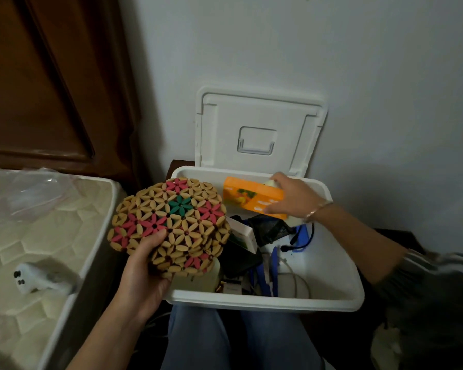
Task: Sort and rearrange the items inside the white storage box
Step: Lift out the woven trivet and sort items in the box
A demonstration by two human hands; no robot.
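Mats (171, 222), likely stiff and light, are rim-gripped by left hand (142, 273); orange carton (249, 194) is clasped by right hand (289, 196).

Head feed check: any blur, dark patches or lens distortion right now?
Head view: dim overall; round beaded flower-pattern mat in the left hand is sharp; small white device on the quilted mattress is smeared; white storage box clutter sits in shadow; wide-angle bowing at the edges.
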